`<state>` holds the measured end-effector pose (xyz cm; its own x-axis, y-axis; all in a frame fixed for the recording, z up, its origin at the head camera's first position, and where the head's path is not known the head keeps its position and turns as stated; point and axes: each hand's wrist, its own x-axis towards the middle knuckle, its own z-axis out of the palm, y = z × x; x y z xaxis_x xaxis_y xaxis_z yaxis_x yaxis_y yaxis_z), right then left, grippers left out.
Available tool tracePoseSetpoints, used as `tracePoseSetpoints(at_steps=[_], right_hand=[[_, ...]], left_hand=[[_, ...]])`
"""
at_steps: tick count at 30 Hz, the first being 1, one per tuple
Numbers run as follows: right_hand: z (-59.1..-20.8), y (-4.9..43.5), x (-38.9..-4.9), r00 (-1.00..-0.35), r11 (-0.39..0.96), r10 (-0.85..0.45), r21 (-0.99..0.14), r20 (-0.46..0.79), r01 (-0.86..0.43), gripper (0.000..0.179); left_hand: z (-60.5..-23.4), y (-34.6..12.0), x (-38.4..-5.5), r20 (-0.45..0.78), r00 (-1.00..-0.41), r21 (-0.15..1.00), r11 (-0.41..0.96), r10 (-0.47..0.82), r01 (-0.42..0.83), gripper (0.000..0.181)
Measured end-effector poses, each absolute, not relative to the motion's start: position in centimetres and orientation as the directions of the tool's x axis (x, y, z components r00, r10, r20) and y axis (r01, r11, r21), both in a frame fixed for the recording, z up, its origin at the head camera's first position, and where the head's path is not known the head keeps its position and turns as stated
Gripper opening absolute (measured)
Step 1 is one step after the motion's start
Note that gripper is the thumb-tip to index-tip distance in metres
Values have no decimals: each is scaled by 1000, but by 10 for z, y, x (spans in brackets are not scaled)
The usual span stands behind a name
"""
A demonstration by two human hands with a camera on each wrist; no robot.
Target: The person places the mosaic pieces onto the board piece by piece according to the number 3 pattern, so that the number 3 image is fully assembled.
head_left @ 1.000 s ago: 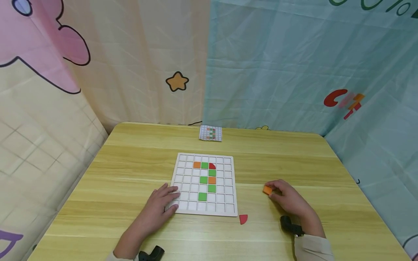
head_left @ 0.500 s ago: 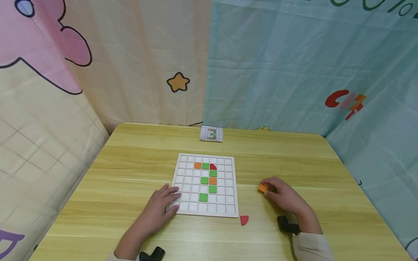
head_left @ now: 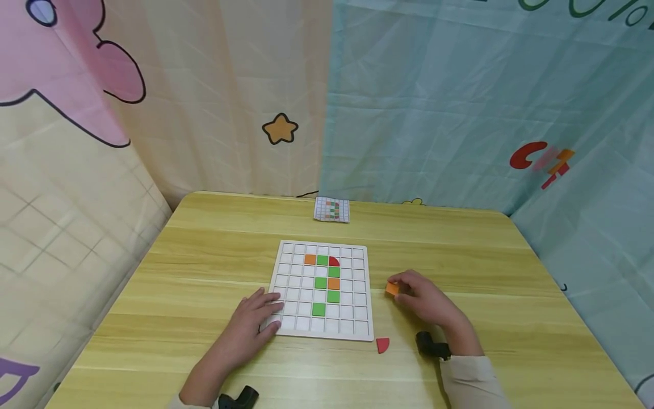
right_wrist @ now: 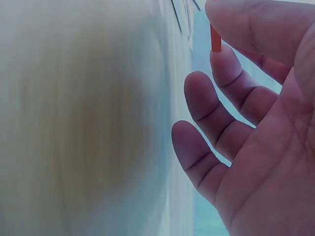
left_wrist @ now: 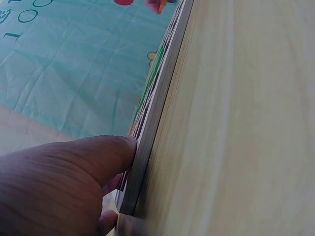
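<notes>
My right hand (head_left: 423, 298) pinches an orange square tile (head_left: 392, 288) between thumb and fingers, to the right of the white grid board (head_left: 357, 328). In the right wrist view the tile (right_wrist: 215, 38) shows edge-on at the thumb, with the other fingers spread and loosely bent. My left hand (head_left: 250, 324) rests on the board's lower left corner, fingers relaxed; its thumb touches the board's edge (left_wrist: 147, 132) in the left wrist view. On the board lie several green tiles (head_left: 319, 309), two orange tiles (head_left: 334, 283) and a red quarter-circle tile (head_left: 334, 261).
A loose red quarter-circle tile (head_left: 382, 345) lies on the wooden table (head_left: 204, 255) by the board's lower right corner. A small card (head_left: 331, 209) with a printed grid pattern stands at the table's far edge. Printed curtains (head_left: 434, 102) hang behind.
My right hand has moved left toward the board, carrying the orange square tile. The left hand stays on the board's corner, and the tiles on the board look the same.
</notes>
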<state>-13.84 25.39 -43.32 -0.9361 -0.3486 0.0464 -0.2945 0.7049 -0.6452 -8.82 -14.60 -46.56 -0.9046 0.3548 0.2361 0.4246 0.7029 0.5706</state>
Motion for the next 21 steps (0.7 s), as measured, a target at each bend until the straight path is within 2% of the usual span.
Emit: tracePoseSetpoints(at_steps=[10, 21], right_hand=[[-430, 229, -144, -928, 685, -371, -667, 28, -294, 31], [-420, 194, -145, -899, 660, -435, -665, 40, -349, 29]], left_hand=[[-463, -146, -88, 221, -907, 567, 709, 359, 419, 34], [-464, -146, -88, 230, -905, 563, 710, 358, 424, 34]])
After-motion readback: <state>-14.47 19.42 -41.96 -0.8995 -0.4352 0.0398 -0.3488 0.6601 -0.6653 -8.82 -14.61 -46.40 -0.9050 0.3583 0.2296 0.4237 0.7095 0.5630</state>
